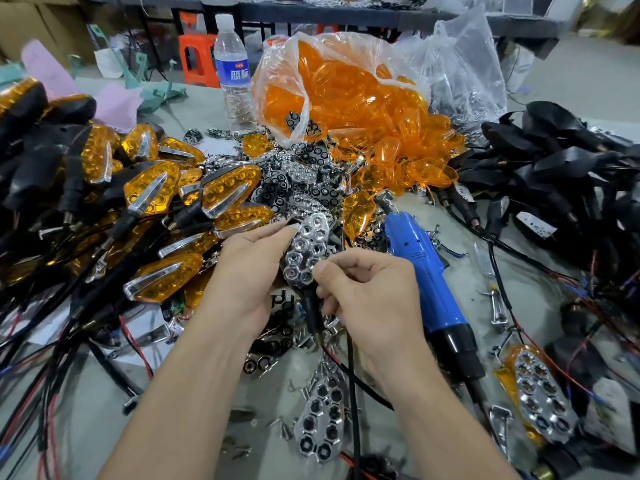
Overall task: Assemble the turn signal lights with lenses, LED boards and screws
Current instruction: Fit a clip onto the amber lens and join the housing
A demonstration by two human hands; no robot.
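Note:
My left hand (247, 271) grips a turn signal light (306, 251) from the left; its chrome honeycomb reflector faces up and its black stem and wires hang down. My right hand (367, 299) pinches the reflector's lower right edge with thumb and forefinger. A blue electric screwdriver (424, 275) lies just right of my right hand. Orange lenses (346, 98) spill from a clear plastic bag behind. Loose chrome reflectors (320, 424) and small screws (284, 427) lie on the table in front.
Assembled orange lights with wires (156, 192) are piled at the left. Black housings (561, 157) are heaped at the right. A water bottle (232, 71) stands at the back. Another partly built light (538, 396) lies at the lower right.

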